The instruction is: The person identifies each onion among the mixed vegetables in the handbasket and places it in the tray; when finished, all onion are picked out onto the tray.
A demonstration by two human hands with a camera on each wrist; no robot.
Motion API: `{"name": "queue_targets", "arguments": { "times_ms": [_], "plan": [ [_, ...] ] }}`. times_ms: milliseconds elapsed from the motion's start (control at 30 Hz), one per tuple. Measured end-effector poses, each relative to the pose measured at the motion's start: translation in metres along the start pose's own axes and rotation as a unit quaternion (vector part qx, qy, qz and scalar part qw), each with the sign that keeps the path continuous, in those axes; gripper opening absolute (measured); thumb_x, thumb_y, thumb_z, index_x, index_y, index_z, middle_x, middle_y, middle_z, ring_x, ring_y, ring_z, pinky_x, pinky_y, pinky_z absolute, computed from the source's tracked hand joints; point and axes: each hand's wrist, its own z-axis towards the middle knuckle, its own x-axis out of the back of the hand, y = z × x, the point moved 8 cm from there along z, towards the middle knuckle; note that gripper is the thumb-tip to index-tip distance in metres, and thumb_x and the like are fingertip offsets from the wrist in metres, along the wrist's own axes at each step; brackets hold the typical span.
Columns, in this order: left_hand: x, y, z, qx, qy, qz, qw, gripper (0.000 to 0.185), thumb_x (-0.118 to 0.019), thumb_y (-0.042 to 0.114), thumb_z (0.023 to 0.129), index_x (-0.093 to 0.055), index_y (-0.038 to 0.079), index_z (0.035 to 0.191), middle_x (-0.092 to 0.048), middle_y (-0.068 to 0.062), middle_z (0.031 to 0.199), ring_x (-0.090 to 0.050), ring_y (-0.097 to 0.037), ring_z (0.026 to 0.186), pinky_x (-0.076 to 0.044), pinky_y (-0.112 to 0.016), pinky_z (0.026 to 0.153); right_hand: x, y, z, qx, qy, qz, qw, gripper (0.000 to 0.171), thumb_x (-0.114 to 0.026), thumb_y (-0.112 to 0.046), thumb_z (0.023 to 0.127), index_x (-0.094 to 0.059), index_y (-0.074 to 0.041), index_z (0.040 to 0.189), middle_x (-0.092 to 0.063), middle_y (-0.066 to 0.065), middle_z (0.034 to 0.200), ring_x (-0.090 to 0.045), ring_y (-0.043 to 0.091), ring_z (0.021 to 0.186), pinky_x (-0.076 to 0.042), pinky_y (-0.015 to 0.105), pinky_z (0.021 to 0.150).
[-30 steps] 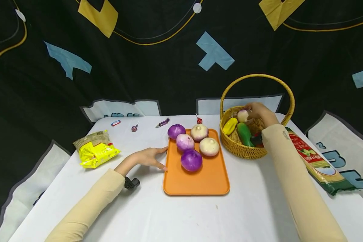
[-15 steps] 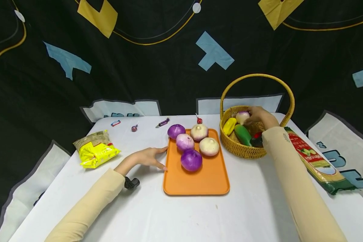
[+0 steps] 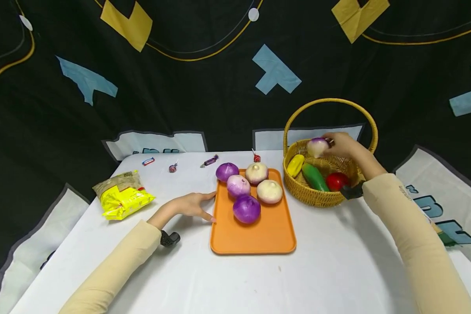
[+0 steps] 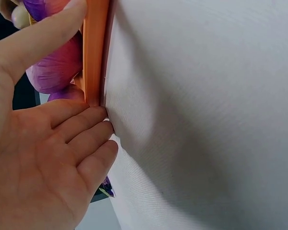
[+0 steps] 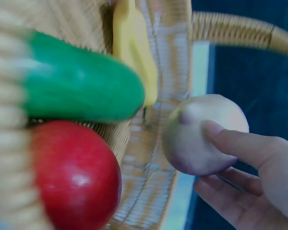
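In the head view my right hand [image 3: 342, 146] holds a white-and-purple turnip [image 3: 316, 148] at the back of the wicker basket [image 3: 318, 198]. In the right wrist view the thumb presses one side of the turnip [image 5: 206, 134], with fingers behind it. The basket contains a green cucumber-like vegetable [image 3: 315, 176], a yellow pepper-like vegetable [image 3: 296, 165] and a red tomato [image 3: 337, 181]. My left hand [image 3: 188, 205] touches the left edge of the orange tray [image 3: 255, 240], its fingers straight. On the tray lie purple onions [image 3: 247, 209] and whitish bulbs [image 3: 269, 192].
A yellow bag [image 3: 124, 196] lies on the left of the white table [image 3: 180, 279]. Small wrapped candies [image 3: 209, 161] are scattered behind the tray. The basket's tall handle [image 3: 331, 100] arches over its opening. A green package [image 3: 445, 237] is partly hidden by the right sleeve.
The right hand has raised the turnip slightly, and its forearm has swung right. The tomato now shows fully, while the package at the right is mostly covered. My left hand stays put.
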Motion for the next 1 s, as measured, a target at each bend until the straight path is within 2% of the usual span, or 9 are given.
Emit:
{"name": "queue_targets", "arguments": {
  "times_ms": [100,267,467,533,700,833,1000],
  "plan": [
    [0.001,-0.001,0.000,0.005,-0.003,0.000,1.0000,0.100,-0.078,0.046,0.077,-0.027,0.004,0.151,-0.033,-0.021,0.151,-0.031,-0.039,0.138,-0.024,-0.052,0.113,0.004,-0.021,-0.017,0.046,0.029,0.003,0.999,0.048,-0.074,-0.011,0.084,-0.055,0.009,0.124,-0.061,0.028,0.112,-0.058,0.039,0.099,-0.050,0.055,0.087],
    [0.003,-0.003,0.002,0.005,-0.002,0.002,1.0000,0.100,-0.079,0.046,0.077,-0.027,0.004,0.152,-0.033,-0.021,0.151,-0.031,-0.040,0.138,-0.024,-0.053,0.113,0.005,-0.059,-0.048,0.104,0.064,0.027,0.992,0.053,-0.076,-0.012,0.084,-0.054,0.007,0.128,-0.060,0.026,0.117,-0.060,0.038,0.101,-0.053,0.052,0.086],
    [0.001,-0.008,-0.001,0.007,-0.002,-0.006,1.0000,0.100,-0.079,0.044,0.076,-0.027,0.002,0.151,-0.033,-0.022,0.151,-0.030,-0.040,0.138,-0.023,-0.052,0.114,-0.018,-0.109,-0.084,0.179,0.087,0.034,0.979,0.059,-0.081,-0.016,0.079,-0.056,0.002,0.129,-0.060,0.021,0.121,-0.060,0.033,0.102,-0.054,0.048,0.086],
    [0.000,-0.009,-0.002,0.002,-0.001,-0.006,1.0000,0.100,-0.079,0.045,0.076,-0.027,0.001,0.151,-0.033,-0.022,0.151,-0.030,-0.041,0.138,-0.023,-0.053,0.113,-0.032,-0.122,-0.093,0.196,0.080,0.038,0.977,0.058,-0.082,-0.014,0.078,-0.058,0.000,0.129,-0.061,0.018,0.121,-0.061,0.030,0.103,-0.055,0.046,0.086],
    [0.001,-0.008,-0.002,-0.006,-0.002,-0.001,1.0000,0.101,-0.078,0.046,0.077,-0.026,0.001,0.151,-0.032,-0.022,0.151,-0.029,-0.040,0.138,-0.022,-0.052,0.114,-0.067,-0.140,-0.105,0.201,0.047,0.050,0.977,0.056,-0.083,-0.020,0.077,-0.061,-0.008,0.127,-0.062,0.009,0.122,-0.058,0.025,0.109,-0.053,0.042,0.089],
    [0.004,-0.008,-0.002,-0.005,0.001,-0.001,1.0000,0.101,-0.078,0.046,0.077,-0.026,0.001,0.151,-0.032,-0.022,0.151,-0.029,-0.040,0.138,-0.022,-0.052,0.114,-0.091,-0.147,-0.104,0.207,0.029,0.035,0.977,0.055,-0.084,-0.019,0.076,-0.062,-0.008,0.126,-0.063,0.007,0.121,-0.058,0.024,0.112,-0.052,0.040,0.093],
    [0.002,-0.009,-0.003,0.004,-0.003,-0.005,1.0000,0.101,-0.078,0.046,0.077,-0.026,0.002,0.151,-0.032,-0.021,0.152,-0.029,-0.040,0.138,-0.023,-0.052,0.114,-0.116,-0.156,-0.102,0.221,0.021,-0.003,0.975,0.055,-0.084,-0.016,0.076,-0.062,-0.007,0.126,-0.061,0.009,0.117,-0.059,0.024,0.107,-0.053,0.039,0.091]
  ]
}}
